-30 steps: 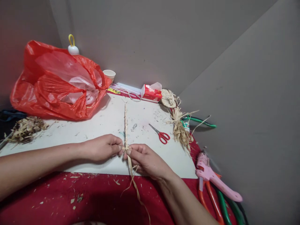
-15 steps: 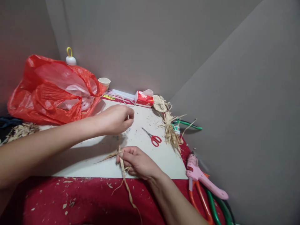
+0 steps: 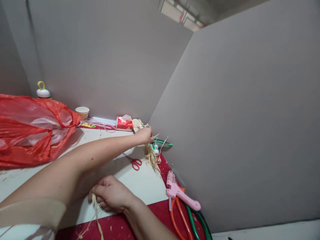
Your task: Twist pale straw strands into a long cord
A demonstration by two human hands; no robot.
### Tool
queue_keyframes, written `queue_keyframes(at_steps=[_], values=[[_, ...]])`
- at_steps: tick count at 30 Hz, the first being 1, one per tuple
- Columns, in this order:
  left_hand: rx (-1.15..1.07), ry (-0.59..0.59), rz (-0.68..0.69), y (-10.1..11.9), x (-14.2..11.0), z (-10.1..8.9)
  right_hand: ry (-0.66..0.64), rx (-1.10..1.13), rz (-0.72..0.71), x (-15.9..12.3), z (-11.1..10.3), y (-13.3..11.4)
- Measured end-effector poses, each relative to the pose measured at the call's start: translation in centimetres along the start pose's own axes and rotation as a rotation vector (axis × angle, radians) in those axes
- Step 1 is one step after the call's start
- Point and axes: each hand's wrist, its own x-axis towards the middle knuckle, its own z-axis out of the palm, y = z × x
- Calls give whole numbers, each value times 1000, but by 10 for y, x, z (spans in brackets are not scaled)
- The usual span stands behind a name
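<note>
Reaching out past the right forearm, the left hand is now at the upper end of the straw bundle, whereas in the earlier frame it hangs over the middle of the white surface; the view also swings right, so the red plastic bag sits further left and is partly cut off. Its fingers are turned away and half hidden, so I cannot tell whether they grip a strand or only touch the bundle. Lower down, near the front edge of the surface, the right hand holds the straw strands with its fingers pinched tight around them. As far as the work shows, loose tails hang below this pinch, so that part looks unworked, while any worked length beyond it is hidden behind the left arm and cannot be judged. Plenty of loose straw remains in the bundle, and the red-handled scissors lie nearby, untouched by either hand
</note>
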Motion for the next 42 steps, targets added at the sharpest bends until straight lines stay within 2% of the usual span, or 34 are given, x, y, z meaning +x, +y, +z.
queue_keyframes(at_steps=[5,10,16,21,23,29,36,42], values=[[-81,-29,-100,20,46,22,126,-212,-14,1,-6,6],[-273,-73,-144,16,71,31,162,-405,-97,1,-10,4],[-537,-173,-117,9,80,9,146,-272,-51,-3,-7,3],[-551,-177,-80,13,75,-13,131,-250,-23,-5,-6,-1],[-528,-161,-73,17,75,-19,145,-245,-16,-5,-6,-1],[-476,-16,-47,27,86,-38,170,-306,-42,-6,-6,-1],[-389,-82,-109,18,80,-37,117,-366,-103,-7,-8,-3],[-523,58,-59,26,84,-36,138,-345,-72,-11,-7,-7]])
